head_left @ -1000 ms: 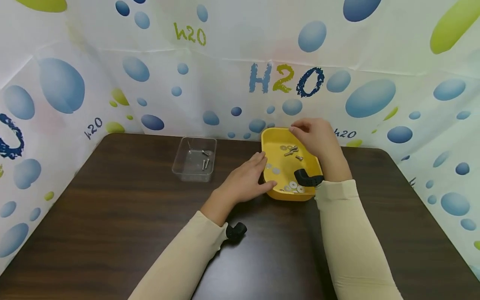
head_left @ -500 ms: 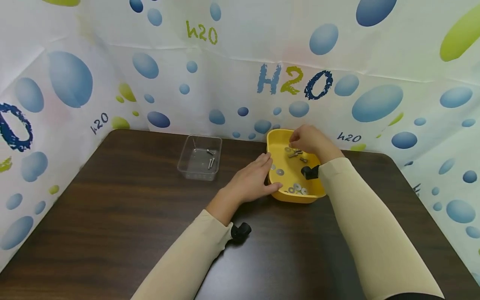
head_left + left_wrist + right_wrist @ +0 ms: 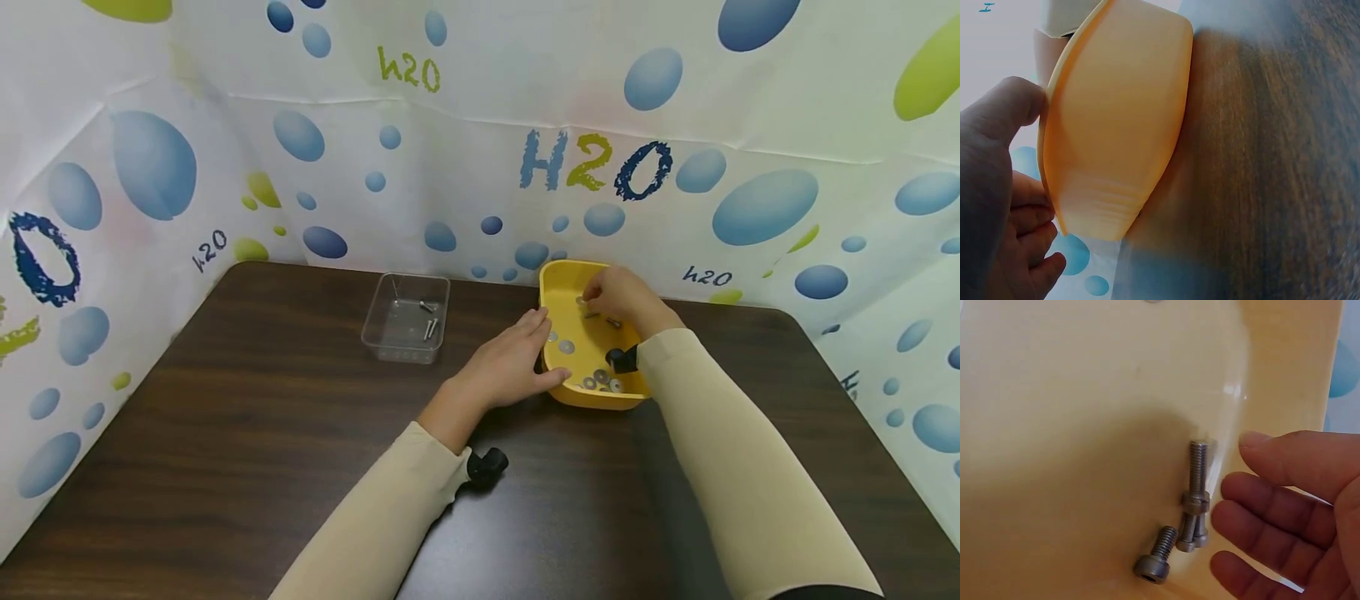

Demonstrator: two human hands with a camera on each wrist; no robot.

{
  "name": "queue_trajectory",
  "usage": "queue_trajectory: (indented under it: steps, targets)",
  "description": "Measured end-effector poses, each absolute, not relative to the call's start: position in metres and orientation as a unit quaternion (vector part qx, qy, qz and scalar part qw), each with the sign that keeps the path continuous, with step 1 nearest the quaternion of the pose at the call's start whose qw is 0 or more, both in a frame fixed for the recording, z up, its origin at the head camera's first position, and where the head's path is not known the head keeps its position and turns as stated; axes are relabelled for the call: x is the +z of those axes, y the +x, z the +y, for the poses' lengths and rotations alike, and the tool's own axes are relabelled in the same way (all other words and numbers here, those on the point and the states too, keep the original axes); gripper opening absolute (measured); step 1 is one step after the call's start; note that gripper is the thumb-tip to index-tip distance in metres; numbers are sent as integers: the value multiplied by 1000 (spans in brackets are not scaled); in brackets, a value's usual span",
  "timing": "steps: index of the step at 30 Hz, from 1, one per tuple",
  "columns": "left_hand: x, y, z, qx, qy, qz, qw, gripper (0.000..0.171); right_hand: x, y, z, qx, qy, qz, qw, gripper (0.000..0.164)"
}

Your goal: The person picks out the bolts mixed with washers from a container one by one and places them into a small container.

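A yellow tray (image 3: 600, 401) with rounded corners holds metal socket-head screws and flat washers (image 3: 567, 347). My left hand (image 3: 501, 363) rests on its left rim, fingers and thumb spread; the left wrist view shows the thumb and fingertips touching the rim (image 3: 1047, 119). My right hand (image 3: 626, 298) is inside the tray at its far end, over the screws. In the right wrist view, its thumb and fingers are apart beside a small cluster of screws (image 3: 1197, 469), with another short screw (image 3: 1154, 565) nearby. No object shows between them there.
A clear plastic box (image 3: 401, 353) stands left of the tray, with several screws (image 3: 431, 329) in it. Both stand near the back edge of the dark wooden table (image 3: 225, 433). A white patterned sheet (image 3: 465, 67) hangs behind.
My right hand has moved from above the tray's far rim down to the screws inside. The left hand has stayed on the rim. The head view has shifted slightly.
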State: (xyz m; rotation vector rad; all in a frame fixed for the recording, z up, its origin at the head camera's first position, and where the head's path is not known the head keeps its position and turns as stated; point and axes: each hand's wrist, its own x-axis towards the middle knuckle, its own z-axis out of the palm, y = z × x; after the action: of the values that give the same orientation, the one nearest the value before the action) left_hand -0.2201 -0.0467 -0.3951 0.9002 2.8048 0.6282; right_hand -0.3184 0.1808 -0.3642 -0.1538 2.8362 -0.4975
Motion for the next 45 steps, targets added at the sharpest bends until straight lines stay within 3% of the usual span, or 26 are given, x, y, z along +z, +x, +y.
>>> queue_trajectory:
  steps: [7,12,18,25,45]
  targets:
    - [-395,-219,-45,205,304,928,60,88,-371,-318,186,-191,-39,977,84,30]
    - [-394,-219,-45,204,304,928,61,88,-369,-315,188,-226,-11,971,76,35]
    - [-395,-219,-46,205,300,929,65,88,-370,-316,188,-228,-4,972,64,31]
    - [-394,-219,-46,209,307,926,64,87,-370,-317,187,-209,4,974,81,19]
    - [-394,-219,-48,205,303,929,58,86,-375,-318,182,-163,-30,981,97,18]
